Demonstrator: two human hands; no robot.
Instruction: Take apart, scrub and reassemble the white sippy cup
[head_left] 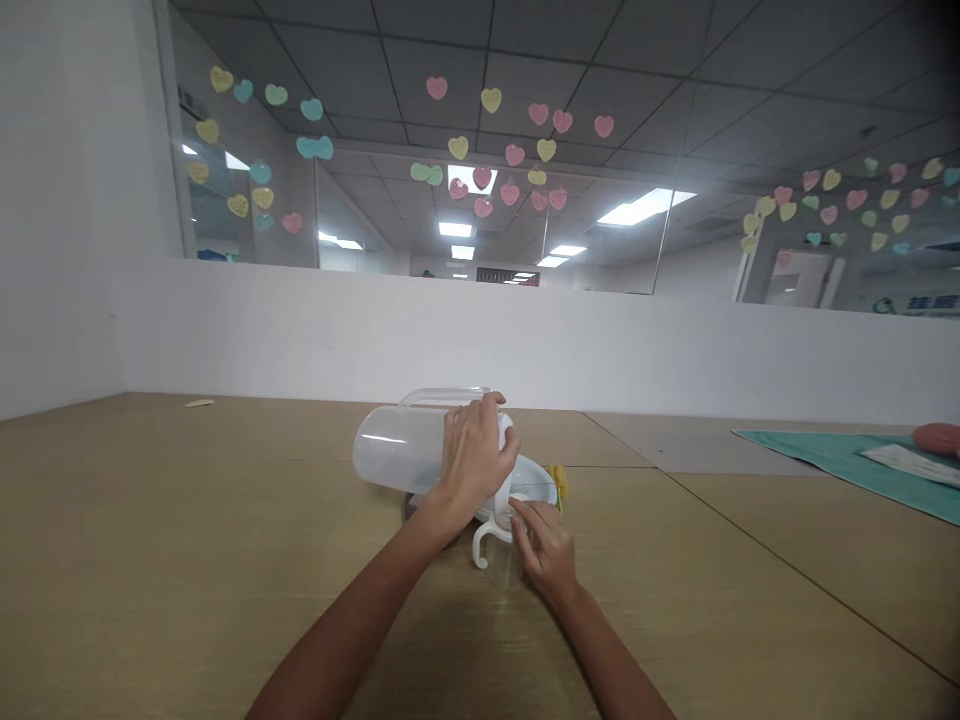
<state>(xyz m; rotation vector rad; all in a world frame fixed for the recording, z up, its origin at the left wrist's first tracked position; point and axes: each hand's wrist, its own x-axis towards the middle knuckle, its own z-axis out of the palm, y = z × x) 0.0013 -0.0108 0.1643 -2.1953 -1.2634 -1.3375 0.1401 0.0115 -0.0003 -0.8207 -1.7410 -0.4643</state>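
Observation:
A translucent pitcher [401, 445] with a clear handle along its top is tilted onto its side above the table, its white-rimmed end to the right. My left hand [478, 448] is wrapped round the pitcher near that end. Below the rim is a clear cup [504, 562] with a white curved handle [480, 545]. My right hand [546, 545] is closed at the cup's right side, its fingertips near the white rim; what they pinch is partly hidden. Behind the hands sits a pale bowl or plate [536, 480], with a dark round edge partly hidden under the pitcher.
A yellow item [559, 478] with a green part lies just right of the pale dish. On the far right, a teal cloth [825, 450] carries a white cloth [911, 462] and a reddish object [937, 439]. A small flat piece [199, 403] lies at the back left.

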